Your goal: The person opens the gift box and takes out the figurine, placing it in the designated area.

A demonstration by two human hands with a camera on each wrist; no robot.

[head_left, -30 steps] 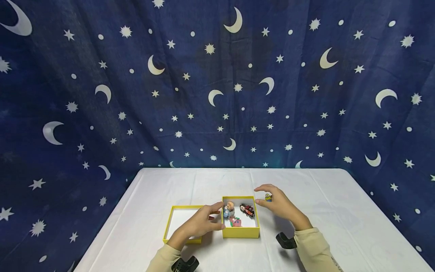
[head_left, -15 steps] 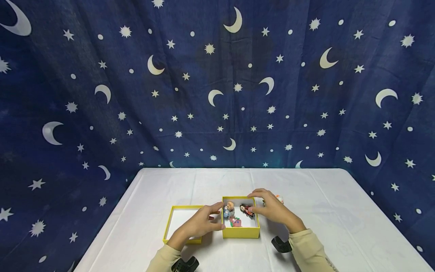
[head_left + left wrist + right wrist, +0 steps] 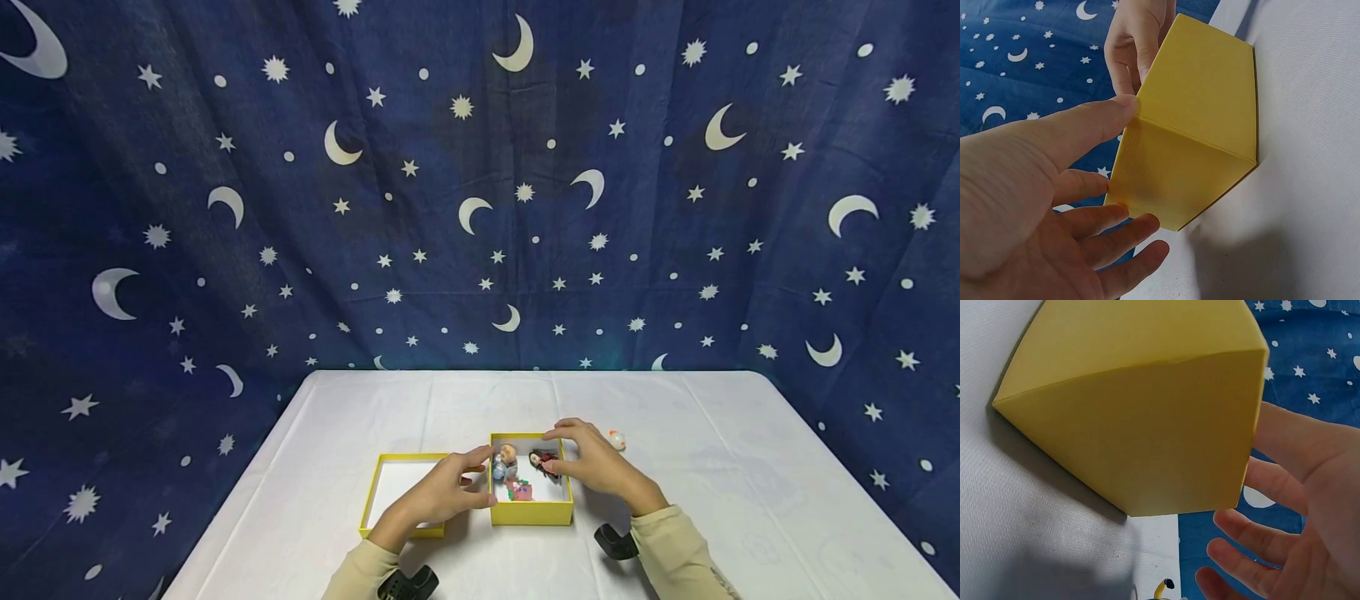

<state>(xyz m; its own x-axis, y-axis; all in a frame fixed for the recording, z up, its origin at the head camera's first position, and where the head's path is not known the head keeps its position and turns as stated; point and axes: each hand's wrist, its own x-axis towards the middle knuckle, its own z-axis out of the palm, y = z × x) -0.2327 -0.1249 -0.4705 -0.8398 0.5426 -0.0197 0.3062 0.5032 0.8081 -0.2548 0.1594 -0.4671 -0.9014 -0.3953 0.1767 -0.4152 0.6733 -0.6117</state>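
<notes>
1. One shift: right hand (image 3: 596,461), just outside the yellow box (image 3: 532,514) a second ago, now over its right rim.
2. Fingers loosely spread, nothing visibly grasped; thumb over dark-haired doll (image 3: 537,458) inside the box, contact uncertain.
3. Left hand (image 3: 441,487) unmoved at the box's left side, relaxed, no grasp.
4. White-orange toy (image 3: 617,440) uncovered, right of the box; work apparently inside it now.

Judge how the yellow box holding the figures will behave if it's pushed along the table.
The yellow box looks fairly stiff: its walls are flat, with crisp edges. It would probably slide rather than tip, since it sits flat on the table. The small figures cover only part of its floor, so they might shift.
</notes>
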